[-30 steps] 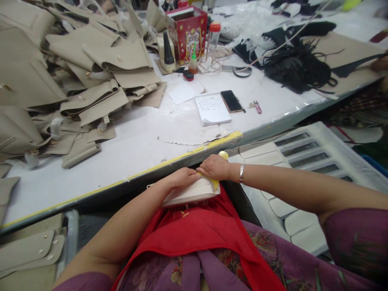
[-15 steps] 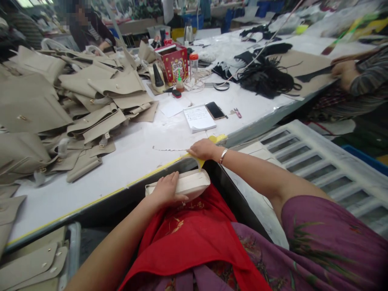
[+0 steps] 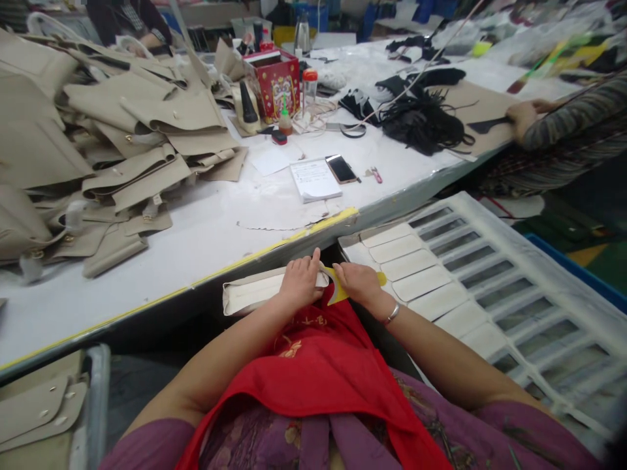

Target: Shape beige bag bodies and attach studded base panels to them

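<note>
A long cream-white piece (image 3: 255, 290) with raised edges lies over my lap, just below the table edge. My left hand (image 3: 300, 282) grips its right end, fingers on top with the index finger stretched out. Close beside it, my right hand (image 3: 360, 282) is closed around a yellow tool (image 3: 337, 294) with a curved notch. The notch faces the right end of the cream piece; whether the two touch is hard to tell. A silver bracelet sits on my right wrist.
Beige leather pieces (image 3: 147, 111) are heaped on the table at the left. A notepad (image 3: 315, 179), phone (image 3: 341, 168) and red box (image 3: 274, 85) lie further back. At the right stands a white slatted rack (image 3: 494, 261) with cream pieces; a person's hand (image 3: 522, 121) is beyond.
My right hand has come down from the table edge with the yellow tool. My left hand has moved to the piece's right end, and the piece now sits slightly further left.
</note>
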The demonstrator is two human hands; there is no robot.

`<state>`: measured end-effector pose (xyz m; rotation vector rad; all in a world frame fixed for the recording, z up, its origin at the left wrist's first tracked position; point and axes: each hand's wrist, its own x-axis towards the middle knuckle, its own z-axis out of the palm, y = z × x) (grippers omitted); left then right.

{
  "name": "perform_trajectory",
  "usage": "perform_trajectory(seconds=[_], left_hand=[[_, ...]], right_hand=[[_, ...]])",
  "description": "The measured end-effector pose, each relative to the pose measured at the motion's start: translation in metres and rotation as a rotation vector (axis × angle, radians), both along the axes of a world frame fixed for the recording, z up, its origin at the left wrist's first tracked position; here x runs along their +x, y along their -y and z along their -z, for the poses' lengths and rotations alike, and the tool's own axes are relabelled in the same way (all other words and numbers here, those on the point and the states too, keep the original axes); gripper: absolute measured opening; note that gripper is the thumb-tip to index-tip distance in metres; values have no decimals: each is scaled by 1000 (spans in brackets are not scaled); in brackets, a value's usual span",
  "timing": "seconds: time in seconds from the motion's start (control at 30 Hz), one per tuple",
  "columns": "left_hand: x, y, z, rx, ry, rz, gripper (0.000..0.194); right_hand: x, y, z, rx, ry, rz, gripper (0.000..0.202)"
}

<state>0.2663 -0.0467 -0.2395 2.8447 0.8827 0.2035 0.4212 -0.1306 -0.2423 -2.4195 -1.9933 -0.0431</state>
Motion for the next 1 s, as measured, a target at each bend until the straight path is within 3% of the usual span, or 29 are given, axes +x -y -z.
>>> perform_trajectory(seconds=[0.3,0.6,0.8,1.0], left_hand=[[-2,-4,0,-49,29,17,93],[-13,-10,5,-62,81,82,89],[-30,-20,5,-165,129,150,109],[-33,-29,2,-247,201,108,117]], right_hand=[[-16,-17,-7,-63,54,-108,56],[-24,-29,-9,-101,21,-51,53],[-30,-39,-6,-79,43,-77,51],[-27,-54,-12,-113,34,-73,54]])
